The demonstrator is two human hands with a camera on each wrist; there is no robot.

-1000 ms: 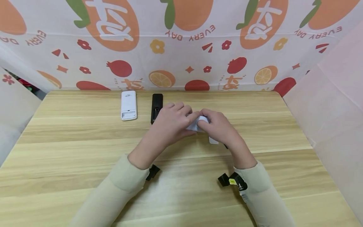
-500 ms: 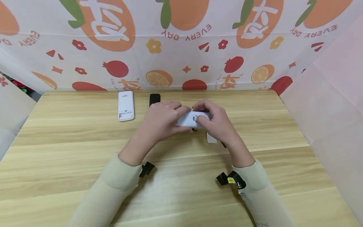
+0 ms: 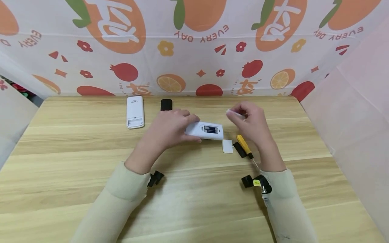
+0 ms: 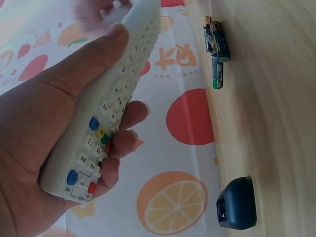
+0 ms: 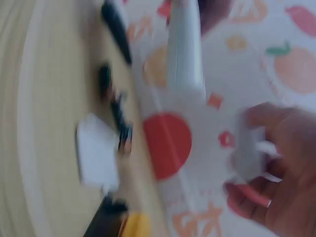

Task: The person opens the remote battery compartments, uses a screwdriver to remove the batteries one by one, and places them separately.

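Observation:
My left hand (image 3: 165, 130) grips a white remote control (image 3: 195, 129), fingers along one edge and thumb along the other. Its back faces up in the head view, and two batteries (image 3: 211, 129) show in the uncovered compartment. The buttoned front of this remote (image 4: 116, 96) fills much of the left wrist view. To the right and apart from it, my right hand (image 3: 254, 123) pinches a small white battery cover (image 5: 247, 154) between thumb and fingers; the right wrist view is blurred.
A white remote (image 3: 135, 113) and a partly hidden black remote (image 3: 166, 105) lie at the back. Near the right hand are another white cover (image 3: 227, 146), a black cover (image 3: 239, 150) and a yellow-handled screwdriver (image 3: 244, 144). Several loose batteries (image 4: 216, 44) lie on the table.
My right hand has pulled away rightward and up from the remote with the white battery cover, baring the batteries. The left hand has kept its grip and tilted the remote's back into view.

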